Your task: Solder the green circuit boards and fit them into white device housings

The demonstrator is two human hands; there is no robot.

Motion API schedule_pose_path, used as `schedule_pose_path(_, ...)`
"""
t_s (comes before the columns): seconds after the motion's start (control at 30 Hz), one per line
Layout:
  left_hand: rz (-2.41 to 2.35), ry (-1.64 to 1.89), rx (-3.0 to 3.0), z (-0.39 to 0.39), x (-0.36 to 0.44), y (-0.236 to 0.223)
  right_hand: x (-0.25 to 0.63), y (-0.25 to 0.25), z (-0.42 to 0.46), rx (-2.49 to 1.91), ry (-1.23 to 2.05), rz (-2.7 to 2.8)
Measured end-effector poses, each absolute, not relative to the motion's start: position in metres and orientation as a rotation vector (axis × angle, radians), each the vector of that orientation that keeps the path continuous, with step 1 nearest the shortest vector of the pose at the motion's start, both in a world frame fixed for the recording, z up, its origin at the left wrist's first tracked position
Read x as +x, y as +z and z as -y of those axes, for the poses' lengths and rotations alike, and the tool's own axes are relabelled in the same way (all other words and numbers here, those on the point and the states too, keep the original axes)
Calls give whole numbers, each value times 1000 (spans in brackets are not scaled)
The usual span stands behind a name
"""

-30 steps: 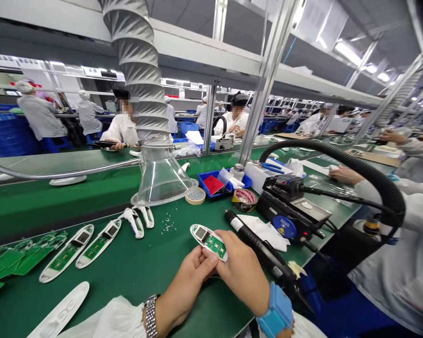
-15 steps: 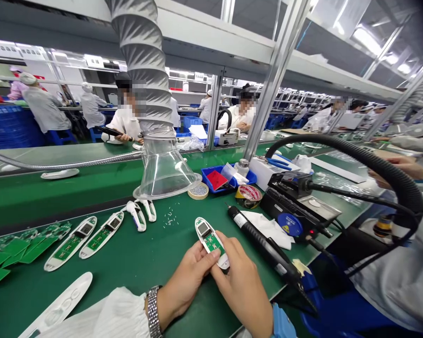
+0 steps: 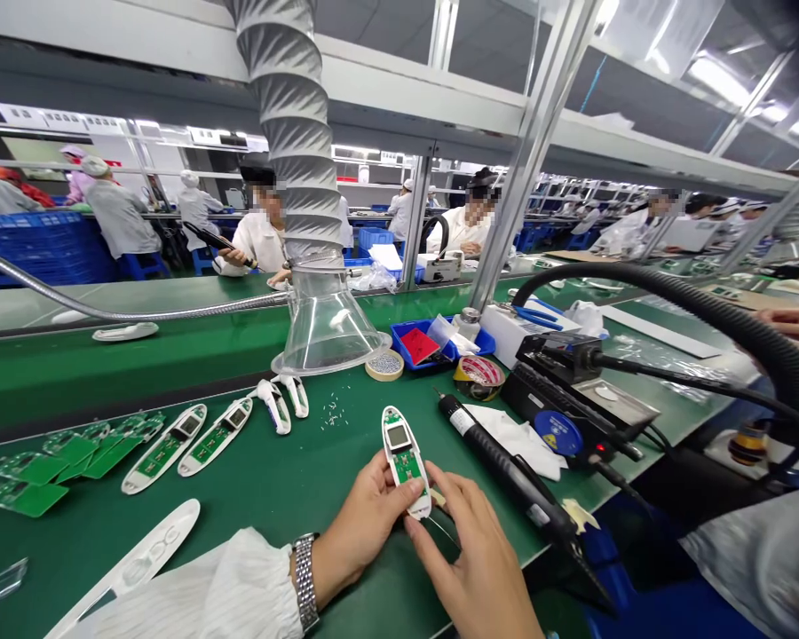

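Observation:
A white oval plastic housing (image 3: 391, 424) with a green circuit board (image 3: 407, 463) and a small grey screen is held upright, screen end away from me. My left hand (image 3: 366, 506) grips its lower part, the thumb lying over the board. Close by on the right is my right hand (image 3: 472, 541), thumb and fingers apart around the housing's lower end. The fingertips are near its edge; whether they touch it I cannot tell. A small pale piece and a thin light line show between the hands, too unclear to name.
Two similar housings with boards (image 3: 214, 435) lie left, beside loose green circuit boards (image 3: 99, 448) and a long white cover (image 3: 153, 550). A black electric screwdriver (image 3: 499, 475) lies right. A clear fume hood (image 3: 329, 328) hangs ahead, near a blue tray (image 3: 418, 359) and tape roll (image 3: 478, 377).
My right hand has loosened from the housing, its thumb and fingers now spread. The left hand keeps hold of the housing, which stands straighter. The whole view has shifted slightly.

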State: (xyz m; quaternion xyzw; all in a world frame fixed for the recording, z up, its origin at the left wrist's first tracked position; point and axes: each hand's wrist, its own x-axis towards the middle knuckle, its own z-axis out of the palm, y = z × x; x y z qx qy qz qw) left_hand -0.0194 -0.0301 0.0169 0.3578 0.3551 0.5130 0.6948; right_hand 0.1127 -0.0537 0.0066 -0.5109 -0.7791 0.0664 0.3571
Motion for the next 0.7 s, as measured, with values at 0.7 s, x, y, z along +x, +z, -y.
schedule_pose_path(0.7, -874, 1171, 894, 41, -22, 29, 120, -34, 72, -1194, 295, 1771)
